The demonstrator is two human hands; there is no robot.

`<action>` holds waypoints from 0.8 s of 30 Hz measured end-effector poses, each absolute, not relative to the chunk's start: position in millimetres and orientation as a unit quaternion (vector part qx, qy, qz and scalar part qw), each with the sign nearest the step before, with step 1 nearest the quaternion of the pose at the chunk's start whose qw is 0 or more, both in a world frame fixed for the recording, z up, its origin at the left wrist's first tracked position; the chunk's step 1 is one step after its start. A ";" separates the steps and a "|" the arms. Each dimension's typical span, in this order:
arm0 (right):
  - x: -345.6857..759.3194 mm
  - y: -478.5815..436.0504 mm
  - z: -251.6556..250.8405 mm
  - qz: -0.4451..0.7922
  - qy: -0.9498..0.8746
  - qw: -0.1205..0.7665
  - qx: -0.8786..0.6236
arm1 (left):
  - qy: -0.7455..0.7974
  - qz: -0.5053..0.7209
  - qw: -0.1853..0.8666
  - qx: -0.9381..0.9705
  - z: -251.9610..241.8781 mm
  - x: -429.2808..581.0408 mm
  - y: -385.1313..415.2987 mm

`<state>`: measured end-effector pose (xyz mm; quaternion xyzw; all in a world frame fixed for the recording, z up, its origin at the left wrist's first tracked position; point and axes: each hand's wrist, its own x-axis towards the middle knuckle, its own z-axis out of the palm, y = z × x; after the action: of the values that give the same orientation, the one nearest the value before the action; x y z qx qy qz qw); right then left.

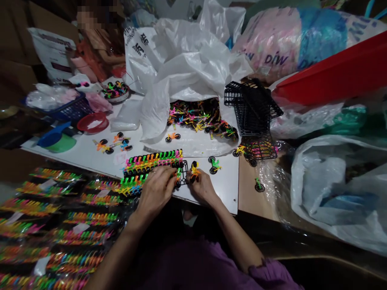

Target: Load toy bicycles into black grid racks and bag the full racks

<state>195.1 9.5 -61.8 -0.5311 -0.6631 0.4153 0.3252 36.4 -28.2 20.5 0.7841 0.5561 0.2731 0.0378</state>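
Observation:
On the white table, a black plastic rack [185, 174] lies filled with rows of bright toy bicycles [154, 158], apart from its right end. My left hand [159, 185] bends over the near side of this rack, its fingers closed at the last green toy bicycle in the row; the fingertips are partly hidden. My right hand [202, 187] pinches a yellow toy bicycle [194, 170] with black wheels, upright just beside the rack's right end. A green toy bicycle [214, 165] lies to the right of that hand.
A white sack [187, 76] spills many toy bicycles [196, 117]. Black racks [252, 106] are stacked at right. Packed bicycle sets [60, 229] cover the lower left. A red basket [92, 122], scoop [57, 137] and blue basket [72, 108] stand left. A co-worker [104, 48] sits behind.

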 end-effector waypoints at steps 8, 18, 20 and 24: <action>188.5 -0.4 -66.2 0.309 -0.771 0.273 -0.485 | 0.511 0.210 0.063 0.831 -2.1 45.5 -27.7; 198.3 19.7 -67.3 0.361 -0.823 0.175 -0.403 | 0.457 0.293 -0.045 0.838 -18.0 46.8 -25.8; 211.7 41.6 -57.0 0.413 -0.814 0.133 -0.386 | 0.444 0.311 -0.058 0.838 -23.4 45.6 -24.6; 230.1 114.3 -25.1 0.249 -0.783 0.137 -0.553 | 0.455 0.327 -0.066 0.826 -31.0 44.1 -25.7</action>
<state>230.1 114.3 -25.1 -0.5533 -0.7829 0.2492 0.1372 44.1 -25.7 -31.0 0.8257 0.4552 0.3268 -0.0655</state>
